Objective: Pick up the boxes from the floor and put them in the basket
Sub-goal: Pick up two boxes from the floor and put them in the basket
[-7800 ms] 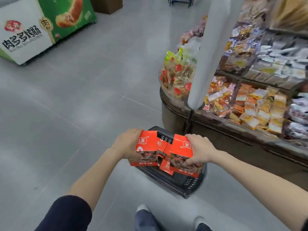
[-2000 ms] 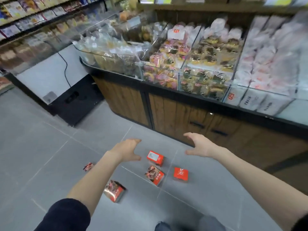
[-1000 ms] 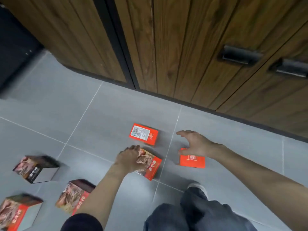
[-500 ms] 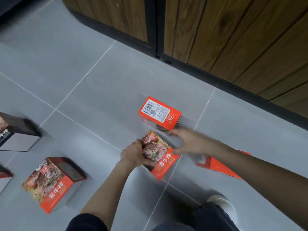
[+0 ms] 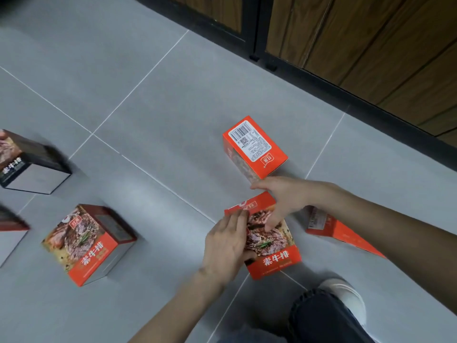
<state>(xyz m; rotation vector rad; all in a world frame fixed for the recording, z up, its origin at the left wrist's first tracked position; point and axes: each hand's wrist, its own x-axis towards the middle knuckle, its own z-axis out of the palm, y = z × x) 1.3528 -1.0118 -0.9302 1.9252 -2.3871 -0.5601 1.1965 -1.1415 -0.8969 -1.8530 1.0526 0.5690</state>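
Note:
Several orange boxes with a steak picture lie on the grey tiled floor. Both hands are on the centre box [image 5: 274,253]. My left hand [image 5: 227,246] grips its left edge, fingers on the picture face. My right hand [image 5: 284,196] holds its far end, thumb behind and fingers on the front. A box showing its barcode label [image 5: 254,147] stands just beyond my right hand. Another orange box [image 5: 346,235] lies under my right forearm. The basket is not in view.
Further boxes sit to the left: one with the picture up [image 5: 86,243], one dark-sided [image 5: 29,164] and one cut by the frame edge [image 5: 10,226]. A wooden cabinet front with a black plinth [image 5: 371,58] runs along the far right. My knee and white shoe [image 5: 333,313] are at the bottom.
My right hand has come onto the centre box beside my left hand, and the box is now turned with its picture face up. The view has drawn closer to the floor.

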